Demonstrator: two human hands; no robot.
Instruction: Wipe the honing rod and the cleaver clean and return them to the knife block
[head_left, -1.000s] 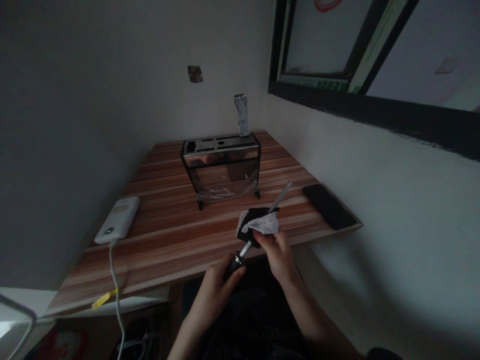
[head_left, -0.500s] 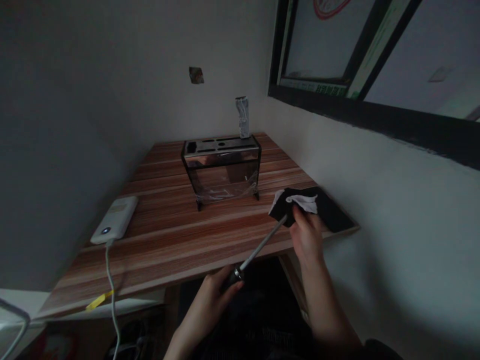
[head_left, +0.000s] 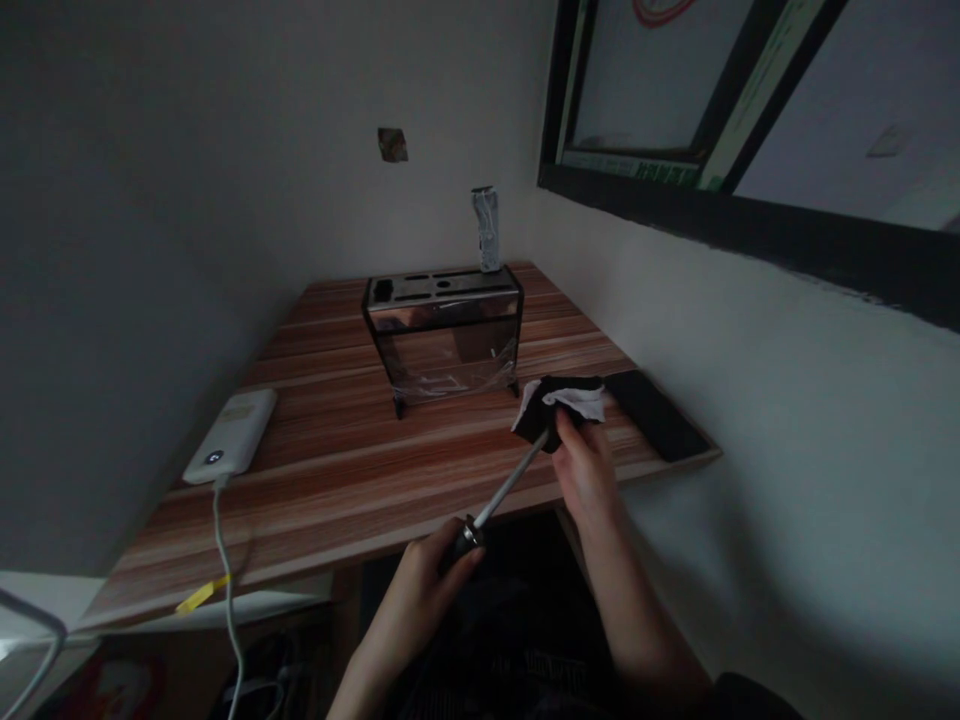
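My left hand (head_left: 429, 577) is closed around the dark handle of a sharpening steel (head_left: 511, 482), whose grey rod slants up and to the right over the table's front edge. A black and white cloth (head_left: 576, 397) is pinched in my right hand (head_left: 586, 465) at the rod's far end. The cloth hides the rod's tip. Behind them stands a knife block (head_left: 450, 350) with a slotted top, dark frame and clear front. A wrapped, silvery upright object (head_left: 487, 230) shows at its back right corner; I cannot tell what it is.
The wood-grain table (head_left: 322, 450) meets walls at left and right. On its left lies a white power bank (head_left: 234, 435) with a cable (head_left: 223, 545) hanging over the front edge, bearing a yellow tag (head_left: 201, 596). A flat black item (head_left: 660, 415) lies at the right edge.
My right hand and the cloth have moved left, down the rod towards the handle, uncovering more of the flat black item. The left hand keeps its hold almost in place.
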